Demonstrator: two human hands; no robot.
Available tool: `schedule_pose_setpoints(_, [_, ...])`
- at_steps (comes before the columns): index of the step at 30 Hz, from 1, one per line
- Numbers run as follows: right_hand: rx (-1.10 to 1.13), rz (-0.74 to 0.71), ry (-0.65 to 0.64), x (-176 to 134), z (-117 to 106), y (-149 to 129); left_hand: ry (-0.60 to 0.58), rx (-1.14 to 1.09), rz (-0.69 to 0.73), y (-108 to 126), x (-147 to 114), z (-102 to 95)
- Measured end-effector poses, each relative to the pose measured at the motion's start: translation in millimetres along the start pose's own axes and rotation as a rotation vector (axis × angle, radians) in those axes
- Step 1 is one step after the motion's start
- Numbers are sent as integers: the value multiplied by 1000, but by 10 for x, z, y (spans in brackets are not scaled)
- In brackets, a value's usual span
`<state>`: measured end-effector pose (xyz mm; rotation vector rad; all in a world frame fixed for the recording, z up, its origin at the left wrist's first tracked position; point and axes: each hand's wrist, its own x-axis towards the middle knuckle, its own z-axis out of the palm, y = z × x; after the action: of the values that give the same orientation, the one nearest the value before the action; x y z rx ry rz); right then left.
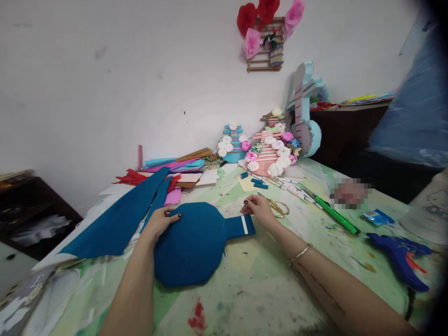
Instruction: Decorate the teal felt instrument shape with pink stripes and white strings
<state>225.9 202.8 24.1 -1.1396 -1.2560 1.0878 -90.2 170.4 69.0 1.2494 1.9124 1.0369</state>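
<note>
A dark blue, fabric-like cutout (191, 247) with a many-sided body and a short neck lies flat in front of me. My left hand (161, 221) grips its upper left edge, thumb on top and the other fingers mostly out of sight. Across the neck runs a narrow white strip (244, 225). Just above the neck's end, my right hand (258, 208) is closed with its fingertips together near the strip; whatever they pinch is too small to make out. Gold-handled scissors (280, 208) lie right behind that hand. Small blue pieces (257, 183) rest farther back on yellow paper (246, 184).
Large blue sheets (122, 224) and coloured paper lie at left. Decorated instrument-shaped crafts (269, 151) lean on the wall. To the right are a green utility knife (338, 214), striped sticks (285, 186), a blue packet (378, 217), a blue glue gun (399, 259) and a white container (427, 210).
</note>
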Motion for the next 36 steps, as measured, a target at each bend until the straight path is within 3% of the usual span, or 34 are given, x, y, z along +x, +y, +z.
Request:
schedule_pose_setpoints(5, [213,-24,246,54,-318,-120,-92,-304,-135,37,-62,-135])
schedule_pose_setpoints(10, [296,-26,354,45,-462,-185,193,-791,-178,-25,45,-237])
schedule_pose_setpoints(14, [282,-8,292,25,-405,-177,345,-938,-163,-82,131,-144])
schedule_pose_setpoints(19, [213,32,173,-8,-294,-108,333,-1030,-186,-144,159,108])
schedule_pose_setpoints(26, [49,8,-10,-116,-132,-54,369,-955,-268,-244,206,344])
schedule_pose_setpoints(36, [-83,-52,-32,-87,-204,-60,359,-888,-250,-283,217,446])
